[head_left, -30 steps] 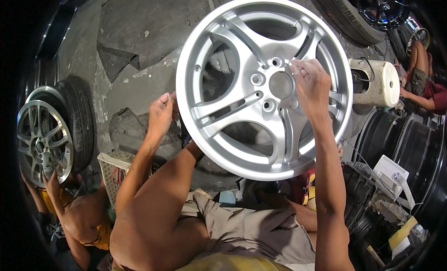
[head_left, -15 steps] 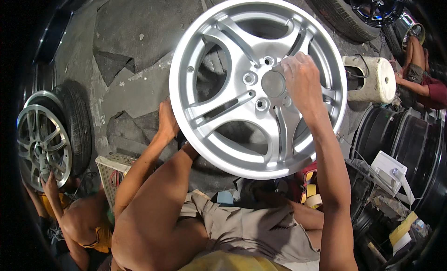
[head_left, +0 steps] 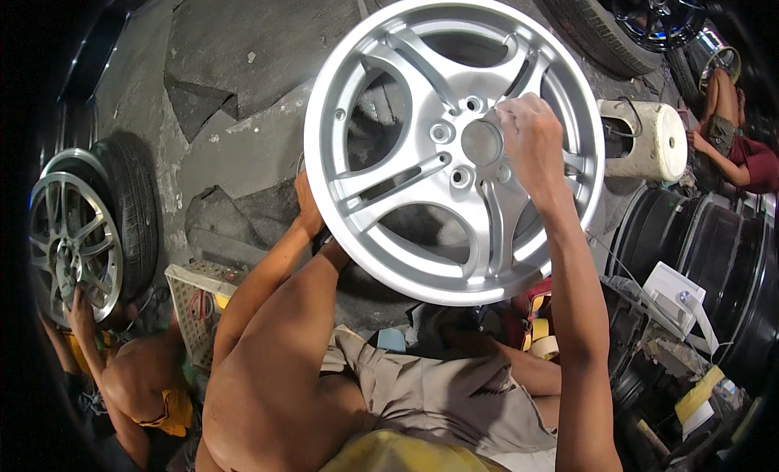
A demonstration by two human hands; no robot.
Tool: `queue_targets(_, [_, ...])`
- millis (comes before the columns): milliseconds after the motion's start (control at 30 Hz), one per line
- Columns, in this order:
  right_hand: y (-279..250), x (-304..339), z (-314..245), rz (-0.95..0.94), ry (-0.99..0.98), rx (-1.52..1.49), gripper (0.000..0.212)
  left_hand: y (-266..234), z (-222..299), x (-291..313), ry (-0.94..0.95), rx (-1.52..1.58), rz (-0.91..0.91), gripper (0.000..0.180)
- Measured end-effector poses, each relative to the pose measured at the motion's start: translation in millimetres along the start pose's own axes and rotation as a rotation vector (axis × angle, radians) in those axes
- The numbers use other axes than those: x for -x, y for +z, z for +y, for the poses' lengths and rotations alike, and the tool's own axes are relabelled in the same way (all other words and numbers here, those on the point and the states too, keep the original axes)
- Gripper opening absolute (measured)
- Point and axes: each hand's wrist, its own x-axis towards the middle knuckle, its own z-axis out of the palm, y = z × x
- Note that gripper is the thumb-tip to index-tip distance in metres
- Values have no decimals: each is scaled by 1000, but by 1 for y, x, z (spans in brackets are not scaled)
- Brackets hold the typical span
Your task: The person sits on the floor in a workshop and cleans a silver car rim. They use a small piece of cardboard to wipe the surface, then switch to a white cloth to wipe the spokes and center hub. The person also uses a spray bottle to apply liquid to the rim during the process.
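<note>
A large silver alloy wheel rim [head_left: 422, 176] fills the upper middle, its face toward me, with a round centre bore and bolt holes around it. At its lower left edge, my left hand [head_left: 308, 202] grips the rim, the fingers hidden behind it. My right hand [head_left: 531, 135] is closed, its curled fingertips pressed against the face just right of the centre bore. Whatever those fingers may hold is hidden under the hand. Near the bore, the metal by my right hand looks duller grey.
A white plastic container [head_left: 649, 139] lies right of the rim. Dark wheels [head_left: 690, 245] stack beyond it, near yellow tape rolls [head_left: 545, 347]. At left, a co-worker's hand [head_left: 81, 310] touches another rim [head_left: 101, 253] beside a tyre [head_left: 134, 220]. A beige perforated crate [head_left: 191, 310] stands closer.
The rim has shifted slightly right and up in view, with my left hand moving along at its edge. My right hand stays by the centre bore, a touch farther right.
</note>
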Motion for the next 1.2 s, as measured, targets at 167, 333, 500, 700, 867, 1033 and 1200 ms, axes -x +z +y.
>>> queue_targets(167, [-14, -12, -9, -91, 3, 51, 7, 2, -2, 7, -17, -22, 7, 25])
queue_targets(333, [-3, -6, 2, 12, 96, -82, 8, 8, -4, 6, -22, -28, 6, 25])
queue_targets(500, [6, 9, 2, 46, 122, -56, 9, 7, -12, 5, -34, -35, 6, 25])
queue_targets(700, [0, -1, -1, 33, -53, 102, 8, 7, -16, 4, -46, -42, 3, 25])
queue_targets(867, [-11, -9, 19, -108, 84, -126, 20, 9, -16, 5, -43, -41, 1, 26])
queue_targets(1033, [-42, 5, 15, 39, 407, -581, 18, 9, -21, 6, -63, -37, 10, 26])
queue_targets(1200, [-33, 13, -11, 67, 325, -517, 12, 13, -19, 7, -66, -38, 7, 26])
